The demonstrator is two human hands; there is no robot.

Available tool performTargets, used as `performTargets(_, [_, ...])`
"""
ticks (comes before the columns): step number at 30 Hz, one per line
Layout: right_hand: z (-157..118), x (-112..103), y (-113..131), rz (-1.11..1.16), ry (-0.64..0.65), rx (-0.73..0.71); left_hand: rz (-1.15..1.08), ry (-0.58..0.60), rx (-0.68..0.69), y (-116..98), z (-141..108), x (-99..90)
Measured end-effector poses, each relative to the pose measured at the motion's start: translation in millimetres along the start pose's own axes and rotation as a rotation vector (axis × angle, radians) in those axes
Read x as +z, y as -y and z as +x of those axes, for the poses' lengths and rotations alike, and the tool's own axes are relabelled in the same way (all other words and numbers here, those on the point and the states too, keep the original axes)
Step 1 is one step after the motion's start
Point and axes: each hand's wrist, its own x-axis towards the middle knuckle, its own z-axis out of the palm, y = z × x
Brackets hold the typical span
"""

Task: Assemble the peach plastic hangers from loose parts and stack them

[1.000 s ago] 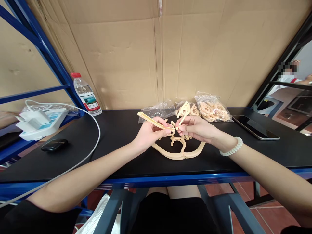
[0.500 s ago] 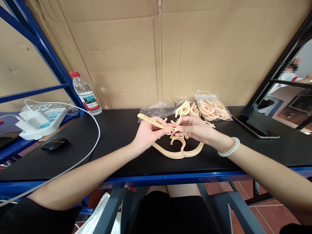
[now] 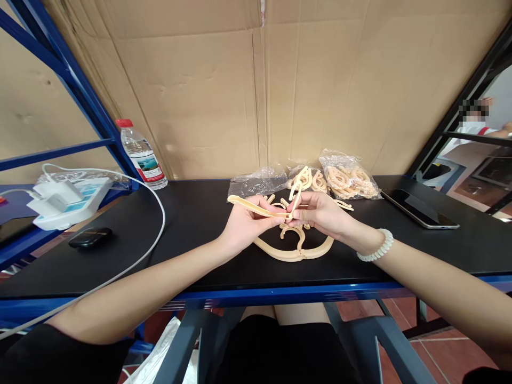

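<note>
My left hand (image 3: 244, 224) is closed on a long beige plastic arm (image 3: 252, 207), whose free end points left. My right hand (image 3: 322, 214) pinches a thinner beige hook piece (image 3: 296, 196) that stands up from its fingers. The two pieces meet between my fingertips, above the black table; the exact joint is hidden. Below my hands lies a beige hanger (image 3: 298, 254) with a curved hook in its middle. Several small beige pieces sit behind it, partly covered by my hands.
Behind are an empty clear bag (image 3: 258, 181) and bags of beige parts (image 3: 348, 178). A phone (image 3: 420, 208) lies right. At left are a water bottle (image 3: 146, 162), a power strip (image 3: 72, 205), a black mouse-like object (image 3: 90, 237) and a white cable (image 3: 154, 240). A person stands far right.
The long arm in my left hand has dipped slightly and its free end has moved a little right. The hook piece has tilted a little to the right. Both hands keep their grip.
</note>
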Motion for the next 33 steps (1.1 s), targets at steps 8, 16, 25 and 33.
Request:
performTargets(8, [1.5,2.1,-4.6,0.015,-0.036,-0.034,-0.074,-0.026,-0.005,7.8,-0.1,1.0])
performTargets(16, [-3.1,3.0,5.7,0.03,0.026,0.022,-0.078,-0.083,-0.089,3.3,-1.4,2.0])
performTargets(25, [-4.3,3.8,17.9,-0.158,-0.025,-0.079,-0.042,-0.078,-0.096,-2.5,-0.3,3.9])
performTargets(33, [-0.5,-5.2,23.8,-0.215,-0.024,-0.151,-0.074,-0.047,-0.155,-2.5,1.2,2.1])
